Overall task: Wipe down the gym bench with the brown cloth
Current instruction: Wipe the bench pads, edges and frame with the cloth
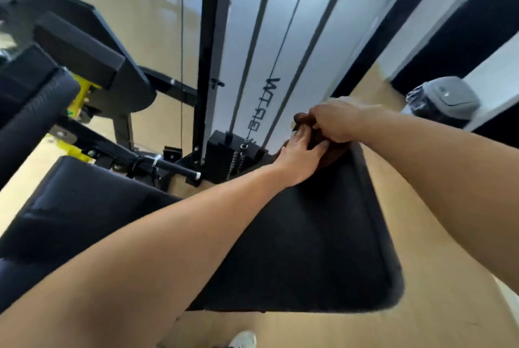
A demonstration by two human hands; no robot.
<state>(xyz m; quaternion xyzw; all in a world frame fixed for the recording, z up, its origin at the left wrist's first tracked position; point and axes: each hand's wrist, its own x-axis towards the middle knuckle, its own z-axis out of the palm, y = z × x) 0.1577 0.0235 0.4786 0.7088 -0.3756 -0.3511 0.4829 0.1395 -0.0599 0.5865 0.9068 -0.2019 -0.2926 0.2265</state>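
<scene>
my right hand (335, 120) grips the brown cloth (316, 137) at the bench (309, 235) far edge; my left hand (299, 159), fingers straight, presses it beneath.

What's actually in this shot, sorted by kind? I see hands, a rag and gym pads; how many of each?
Hands: 2, the left hand and the right hand, both at the cloth
Brown cloth: 1
Black padded bench surfaces: 2, the bench pad being wiped and a second pad to its left
Grey bin: 1
Total: 6
</scene>
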